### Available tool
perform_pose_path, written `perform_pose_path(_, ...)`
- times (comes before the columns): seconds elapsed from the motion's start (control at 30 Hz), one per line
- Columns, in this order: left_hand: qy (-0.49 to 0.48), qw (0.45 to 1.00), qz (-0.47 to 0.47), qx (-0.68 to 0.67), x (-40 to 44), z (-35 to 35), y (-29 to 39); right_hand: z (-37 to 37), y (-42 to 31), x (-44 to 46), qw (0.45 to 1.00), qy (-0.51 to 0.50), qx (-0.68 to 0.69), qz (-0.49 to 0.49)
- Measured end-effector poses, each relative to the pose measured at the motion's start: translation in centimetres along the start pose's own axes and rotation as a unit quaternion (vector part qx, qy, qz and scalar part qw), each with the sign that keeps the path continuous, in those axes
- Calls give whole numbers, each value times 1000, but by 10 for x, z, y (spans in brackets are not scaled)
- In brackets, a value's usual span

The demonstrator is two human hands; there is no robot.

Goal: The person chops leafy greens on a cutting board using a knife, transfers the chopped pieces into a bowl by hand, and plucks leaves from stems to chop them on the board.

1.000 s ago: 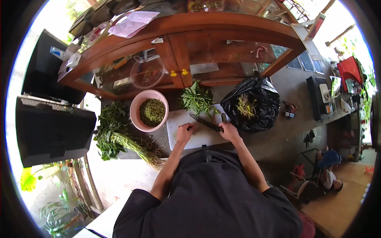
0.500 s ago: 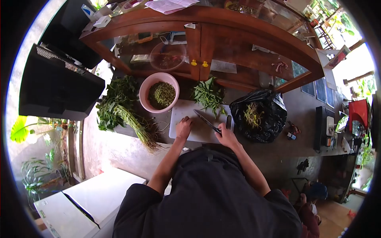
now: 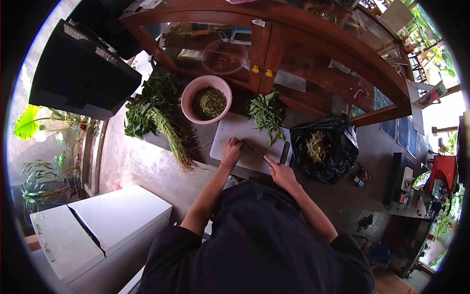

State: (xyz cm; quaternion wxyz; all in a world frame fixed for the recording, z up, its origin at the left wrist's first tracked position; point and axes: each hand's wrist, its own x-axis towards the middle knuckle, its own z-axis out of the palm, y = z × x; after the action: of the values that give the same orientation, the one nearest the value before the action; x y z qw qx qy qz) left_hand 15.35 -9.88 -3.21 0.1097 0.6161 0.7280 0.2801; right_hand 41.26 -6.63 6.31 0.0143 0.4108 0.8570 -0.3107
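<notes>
My right hand [image 3: 284,176] grips the handle of a knife [image 3: 254,149], its blade pointing up and left over a white cutting board [image 3: 226,128]. Near the blade's tip, my left hand [image 3: 231,153] rests on the board with fingers curled together; whatever they pinch is too small or hidden to make out. Leafy green stems [image 3: 267,113] lie across the board's upper right part. Just beyond the board's upper left corner stands a pink bowl [image 3: 185,104] holding chopped greens [image 3: 210,103].
A bundle of leafy greens with roots [image 3: 164,122] lies at the left. Right of the board, a black plastic bag [image 3: 342,157] holds root trimmings [image 3: 317,147]. A wooden glass-door cabinet [image 3: 264,59] stands behind; a white refrigerator [image 3: 117,210] is at lower left.
The view has shifted and tilted. The knife now lies lower, with its tip close to my left hand's fingers. A person seen at the lower right is mostly out of view.
</notes>
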Motion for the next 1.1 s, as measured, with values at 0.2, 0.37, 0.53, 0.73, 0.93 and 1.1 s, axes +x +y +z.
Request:
perform_pose_path(0.2,18,999,-24,-33,1,5,0,-5,1,-4,999,-6,-43,-23)
perform_pose_path(0.37,16,999,-35,-15,1,3,5,-6,2,-5,997,-12,-73,-26)
perform_pose_path(0.53,14,998,-53,-24,1,1,8,-12,-5,-5,992,-24,-120,-26)
perform_pose_path(0.73,17,999,-45,-17,3,2,8,19,14,8,992,-24,-117,-42)
perform_pose_path(0.93,20,997,-61,-32,0,4,9,42,22,27,992,25,-87,-86)
perform_pose_path(1.1,28,997,-60,-46,0,8,6,40,42,4,991,14,-96,-90)
